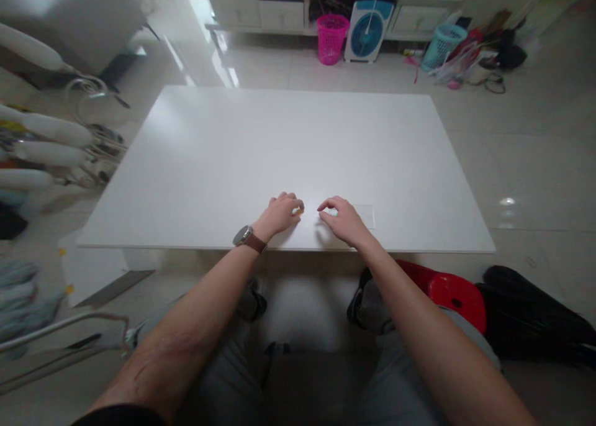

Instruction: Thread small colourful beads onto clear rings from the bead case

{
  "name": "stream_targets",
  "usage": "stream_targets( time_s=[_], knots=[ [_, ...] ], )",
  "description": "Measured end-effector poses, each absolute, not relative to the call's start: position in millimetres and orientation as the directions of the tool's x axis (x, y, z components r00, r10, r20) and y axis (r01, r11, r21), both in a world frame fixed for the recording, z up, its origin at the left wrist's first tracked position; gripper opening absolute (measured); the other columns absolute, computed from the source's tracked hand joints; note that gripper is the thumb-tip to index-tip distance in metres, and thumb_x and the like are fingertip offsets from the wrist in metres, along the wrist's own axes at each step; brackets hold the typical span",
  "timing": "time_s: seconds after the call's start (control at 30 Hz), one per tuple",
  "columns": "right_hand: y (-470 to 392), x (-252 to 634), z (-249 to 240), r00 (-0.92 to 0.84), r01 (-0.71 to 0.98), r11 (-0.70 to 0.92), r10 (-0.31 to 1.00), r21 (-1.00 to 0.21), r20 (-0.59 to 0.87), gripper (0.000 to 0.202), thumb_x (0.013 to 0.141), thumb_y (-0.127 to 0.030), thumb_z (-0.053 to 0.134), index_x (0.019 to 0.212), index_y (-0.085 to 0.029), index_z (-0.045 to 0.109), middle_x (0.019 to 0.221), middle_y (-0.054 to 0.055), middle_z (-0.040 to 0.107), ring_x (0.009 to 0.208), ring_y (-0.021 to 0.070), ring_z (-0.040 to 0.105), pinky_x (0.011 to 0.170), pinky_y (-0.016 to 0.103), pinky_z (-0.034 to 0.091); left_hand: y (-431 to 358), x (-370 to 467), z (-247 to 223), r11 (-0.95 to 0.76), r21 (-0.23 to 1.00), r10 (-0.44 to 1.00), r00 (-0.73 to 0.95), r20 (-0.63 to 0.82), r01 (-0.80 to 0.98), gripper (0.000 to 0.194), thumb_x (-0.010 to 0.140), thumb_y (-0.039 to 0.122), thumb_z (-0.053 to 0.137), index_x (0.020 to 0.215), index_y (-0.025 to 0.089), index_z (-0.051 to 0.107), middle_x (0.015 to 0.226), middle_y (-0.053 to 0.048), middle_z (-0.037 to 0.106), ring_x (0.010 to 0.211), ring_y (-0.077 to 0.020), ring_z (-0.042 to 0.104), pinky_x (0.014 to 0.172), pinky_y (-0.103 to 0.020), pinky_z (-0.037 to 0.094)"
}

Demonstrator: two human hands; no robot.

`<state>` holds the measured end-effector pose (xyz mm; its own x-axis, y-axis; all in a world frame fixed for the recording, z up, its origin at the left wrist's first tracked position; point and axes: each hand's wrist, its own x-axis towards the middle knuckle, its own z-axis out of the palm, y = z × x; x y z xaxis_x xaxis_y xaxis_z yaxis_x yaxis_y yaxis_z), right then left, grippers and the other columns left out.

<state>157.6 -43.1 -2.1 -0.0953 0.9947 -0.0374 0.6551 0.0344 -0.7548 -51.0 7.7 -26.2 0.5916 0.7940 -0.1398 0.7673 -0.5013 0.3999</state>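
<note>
My left hand (pixel 282 215), a watch on its wrist, is just above the near part of the white table (pixel 288 140). Its thumb and forefinger close around a small orange-yellow thing (pixel 298 211), mostly hidden by the fingers. Across a short gap, my right hand (pixel 343 220) has its thumb and forefinger curled in a pinch. A small pale thing (pixel 332 212) shows inside that curl; its kind is too small to make out. Partly behind the right hand, a clear flat rectangular piece (pixel 367 216) lies on the table.
A red stool (pixel 456 299) and a black bag (pixel 526 311) are by my right leg. Beyond the table stand a pink basket (pixel 331 40), a blue-and-white fan (pixel 368 31) and a light-blue basket (pixel 442 46). White rounded bars (pixel 51 128) lie left of the table.
</note>
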Motion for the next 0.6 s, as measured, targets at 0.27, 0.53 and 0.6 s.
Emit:
stream_targets(
  time_s=[0.27, 0.53, 0.6],
  knots=[
    [-44.6, 157.5, -0.1, -0.092, 0.67, 0.029, 0.995, -0.742, -0.044, 0.01, 0.083, -0.019, 0.06, 0.084, -0.023, 0.069, 0.098, 0.005, 0.068, 0.1, 0.0235, 0.06, 0.096, 0.041, 0.045, 11.1, -56.7, -25.0, -0.535, 0.415, 0.761, 0.633, -0.142, 0.736, 0.018, 0.089, 0.021, 0.06, 0.091, 0.025, 0.077, 0.112, -0.008, 0.065, 0.11, -0.027, 0.054, 0.088, -0.041, 0.043],
    [-44.6, 157.3, -0.1, -0.1, 0.672, 0.029, 0.994, -0.74, -0.052, 0.01, 0.082, -0.02, 0.059, 0.084, -0.023, 0.069, 0.099, 0.005, 0.068, 0.102, 0.0243, 0.059, 0.098, 0.042, 0.044, 11.1, -55.9, -28.4, -0.515, 0.377, 0.795, 0.594, -0.126, 0.77, 0.014, 0.088, 0.023, 0.06, 0.088, 0.022, 0.074, 0.109, -0.009, 0.065, 0.108, -0.0272, 0.054, 0.088, -0.042, 0.044],
    [-44.4, 157.4, -0.8, -0.099, 0.673, 0.028, 0.994, -0.739, -0.053, 0.009, 0.082, -0.02, 0.06, 0.083, -0.023, 0.069, 0.099, 0.005, 0.068, 0.102, 0.0243, 0.059, 0.098, 0.043, 0.044, 11.0, -55.8, -27.6, -0.515, 0.378, 0.795, 0.593, -0.124, 0.769, 0.013, 0.087, 0.022, 0.061, 0.088, 0.021, 0.073, 0.108, -0.009, 0.064, 0.108, -0.0272, 0.055, 0.088, -0.042, 0.044]
  ],
)
